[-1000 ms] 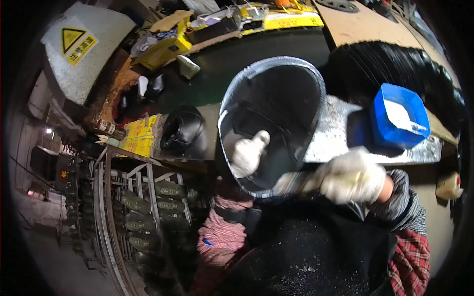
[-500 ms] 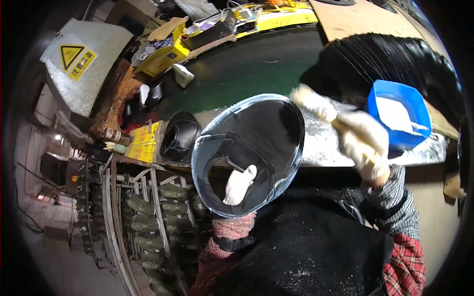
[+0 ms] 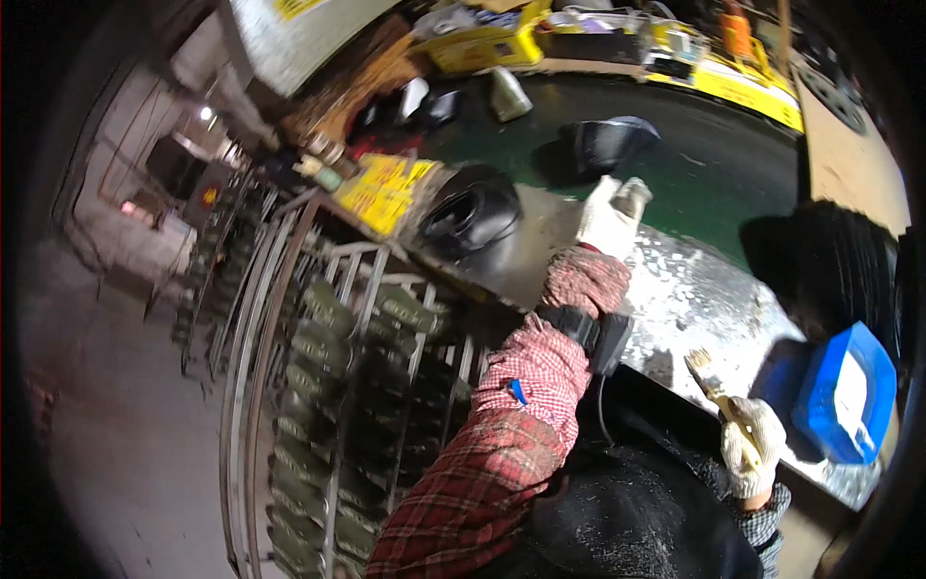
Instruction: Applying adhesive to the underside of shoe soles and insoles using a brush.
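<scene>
A black tube-like boot upper (image 3: pixel 612 145) rests on the dark green belt (image 3: pixel 714 188), just beyond my left hand (image 3: pixel 612 214). That hand wears a white knit glove and reaches out with its fingers apart, holding nothing. My right hand (image 3: pixel 752 449), gloved too, is wrapped round the handle of a brush (image 3: pixel 701 367), bristles pointing away over the pale-stained metal worktop (image 3: pixel 666 309). To its right stands a blue tub (image 3: pixel 815 396) with white liquid or paste in it. Another black upper (image 3: pixel 468 212) lies at the worktop's left end.
Black pieces (image 3: pixel 830 270) are heaped at the right. Yellow boxes (image 3: pixel 487 43) and odds and ends line the far side. A small whitish object (image 3: pixel 508 95) sits on the belt. Below left, a metal rack (image 3: pixel 256 386) holds several dark green shoe-shaped forms (image 3: pixel 318 347).
My left hand has come out of the boot upper and moved forward; the upper now rests on the belt. My right hand with the brush has lowered toward me. The view has turned left.
</scene>
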Motion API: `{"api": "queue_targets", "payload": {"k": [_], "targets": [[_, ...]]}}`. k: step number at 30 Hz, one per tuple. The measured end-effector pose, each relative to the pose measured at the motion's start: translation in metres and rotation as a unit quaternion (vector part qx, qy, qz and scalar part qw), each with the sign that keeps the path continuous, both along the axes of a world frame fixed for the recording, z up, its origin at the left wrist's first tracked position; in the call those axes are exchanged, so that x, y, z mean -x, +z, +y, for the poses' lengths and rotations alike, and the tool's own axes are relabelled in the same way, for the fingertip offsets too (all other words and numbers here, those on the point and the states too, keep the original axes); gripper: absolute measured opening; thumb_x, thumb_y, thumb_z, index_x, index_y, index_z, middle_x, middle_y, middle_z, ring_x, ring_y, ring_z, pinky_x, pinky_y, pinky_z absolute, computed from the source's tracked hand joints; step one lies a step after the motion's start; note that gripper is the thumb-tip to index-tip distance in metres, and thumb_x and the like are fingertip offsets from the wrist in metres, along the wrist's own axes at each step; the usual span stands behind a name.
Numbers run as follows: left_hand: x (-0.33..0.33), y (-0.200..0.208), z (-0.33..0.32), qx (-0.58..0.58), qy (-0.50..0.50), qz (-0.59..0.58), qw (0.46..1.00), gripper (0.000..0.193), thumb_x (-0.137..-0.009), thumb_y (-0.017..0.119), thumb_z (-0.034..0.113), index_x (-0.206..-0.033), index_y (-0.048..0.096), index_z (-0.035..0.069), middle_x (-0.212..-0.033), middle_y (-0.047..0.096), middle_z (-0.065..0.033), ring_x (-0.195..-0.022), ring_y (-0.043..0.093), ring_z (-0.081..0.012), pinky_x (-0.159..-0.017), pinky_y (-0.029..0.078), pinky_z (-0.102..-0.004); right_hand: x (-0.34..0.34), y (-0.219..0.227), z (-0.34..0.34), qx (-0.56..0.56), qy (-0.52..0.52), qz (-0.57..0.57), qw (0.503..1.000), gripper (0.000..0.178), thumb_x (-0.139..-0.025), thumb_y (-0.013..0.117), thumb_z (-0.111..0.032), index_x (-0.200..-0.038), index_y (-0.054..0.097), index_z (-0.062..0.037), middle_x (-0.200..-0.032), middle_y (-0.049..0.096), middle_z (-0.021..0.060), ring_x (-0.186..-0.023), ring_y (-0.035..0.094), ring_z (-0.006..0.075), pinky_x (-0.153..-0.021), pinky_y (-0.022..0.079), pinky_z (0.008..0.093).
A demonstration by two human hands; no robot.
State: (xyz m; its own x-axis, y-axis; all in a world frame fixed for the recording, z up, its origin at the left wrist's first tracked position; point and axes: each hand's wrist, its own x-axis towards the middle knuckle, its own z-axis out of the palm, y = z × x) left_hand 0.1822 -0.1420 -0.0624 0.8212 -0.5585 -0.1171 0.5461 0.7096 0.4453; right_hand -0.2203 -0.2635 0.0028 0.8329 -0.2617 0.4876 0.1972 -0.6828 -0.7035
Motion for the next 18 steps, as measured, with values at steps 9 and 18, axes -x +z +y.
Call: {"api": "queue_targets", "payload": {"k": [9,18], "targets": [[0.105,0.055,0.335,-0.623,0.489,-0.371,0.485,0.033,-0.097,0.056,0.014,-0.124,0.053,-0.006,-0.109,0.063,-0.0172,-0.097,0.064,-0.0238,-0.083,0.055,-0.0339,-0.026,-0.011,0.026,-0.03,0.034,0.088,0.995,0.024,-0.09,0.065,-0.021,-0.1,0.064,0.0013,-0.084,0.066,0.0098,-0.08,0.063,0.0204,-0.074,0.049,0.0312],[0.033,0.057,0.477,-0.703,0.564,-0.111,0.418,0.071,-0.081,0.074,0.027,-0.136,0.044,-0.005,-0.134,0.052,-0.0252,-0.12,0.054,-0.0379,-0.102,0.042,-0.0417,-0.039,0.013,0.069,-0.071,0.01,0.131,0.989,0.018,-0.086,0.065,-0.013,-0.098,0.066,0.0005,-0.088,0.068,0.0135,-0.081,0.064,0.0242,-0.075,0.051,0.0338]]}}
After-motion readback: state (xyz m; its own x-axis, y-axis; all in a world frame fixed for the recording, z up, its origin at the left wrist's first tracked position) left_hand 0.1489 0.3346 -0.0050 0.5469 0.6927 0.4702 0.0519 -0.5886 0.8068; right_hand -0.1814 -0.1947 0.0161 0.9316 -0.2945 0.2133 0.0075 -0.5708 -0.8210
